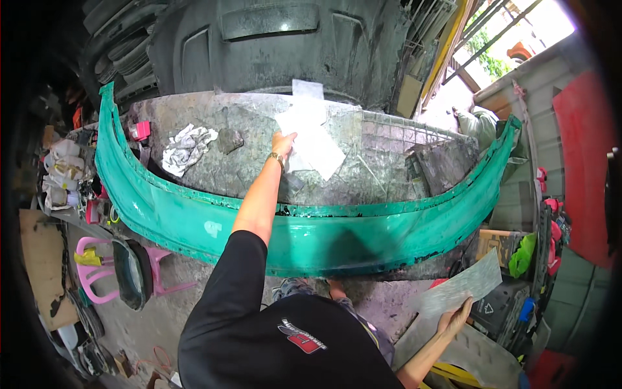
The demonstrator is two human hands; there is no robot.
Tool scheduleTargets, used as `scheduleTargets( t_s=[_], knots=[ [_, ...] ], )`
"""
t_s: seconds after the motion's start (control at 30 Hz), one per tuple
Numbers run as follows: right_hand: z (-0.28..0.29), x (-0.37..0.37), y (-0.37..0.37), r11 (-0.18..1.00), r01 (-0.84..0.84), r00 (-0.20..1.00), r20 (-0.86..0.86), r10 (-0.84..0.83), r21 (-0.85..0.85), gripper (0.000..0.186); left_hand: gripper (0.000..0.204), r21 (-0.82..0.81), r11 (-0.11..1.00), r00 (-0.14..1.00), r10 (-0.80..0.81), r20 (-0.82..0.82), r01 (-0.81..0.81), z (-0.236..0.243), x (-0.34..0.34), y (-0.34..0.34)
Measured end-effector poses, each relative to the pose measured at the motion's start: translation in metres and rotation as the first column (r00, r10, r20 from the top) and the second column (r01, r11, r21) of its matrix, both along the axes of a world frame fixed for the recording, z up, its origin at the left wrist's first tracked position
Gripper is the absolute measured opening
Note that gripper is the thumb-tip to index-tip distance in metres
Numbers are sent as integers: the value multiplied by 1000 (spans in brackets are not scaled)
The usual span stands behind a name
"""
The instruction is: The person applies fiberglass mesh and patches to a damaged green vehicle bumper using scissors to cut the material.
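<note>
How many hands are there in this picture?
2. The left hand is beyond the long green panel, at the white sheets. The right hand is at the lower right, holding a gray sheet. No others show.

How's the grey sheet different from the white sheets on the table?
Colour: the grey sheet is darker, while the white sheets look bright. Place: the right hand holds the grey sheet off to the side of the worktable, while the white sheets lie overlapping on it, at the left hand. Both kinds look flat and straight-edged.
</note>
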State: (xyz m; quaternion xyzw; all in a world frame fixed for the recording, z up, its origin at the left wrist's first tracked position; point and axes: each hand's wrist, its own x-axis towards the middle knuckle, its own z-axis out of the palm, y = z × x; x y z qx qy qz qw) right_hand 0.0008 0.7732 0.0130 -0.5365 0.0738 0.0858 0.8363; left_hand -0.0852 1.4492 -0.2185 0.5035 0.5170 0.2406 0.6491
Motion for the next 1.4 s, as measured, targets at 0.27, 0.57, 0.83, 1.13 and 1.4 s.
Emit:
scheduleTargets(
  t_s=[0.27, 0.57, 0.83, 1.13, 1.4],
  knots=[
    [3, 1, -6, 999, 10, 1000, 7, -10, -33, 31, 80, 320, 880, 660, 9, -751, 352, 56, 5, -22],
    [-6, -11, -22, 992, 104, 991, -79, -109, -64, 37, 70, 151, 969, 966, 165, 201, -197, 40, 27, -4],
    [-22, -12, -31, 976, 152, 984, -69, -164, -154, 39, 55, 107, 991, 959, 51, 278, -84, 98, 36, -10],
    [-14, -3, 2, 977, 57, 994, -85, -75, -205, 51, 25, -62, 972, 944, -206, 258, 229, 80, 10, -39],
    [-22, 4, -10, 998, -24, 992, -124, 17, -53, 50, 30, -152, 761, 760, -645, -76, 630, 21, -16, -51]
  ],
)
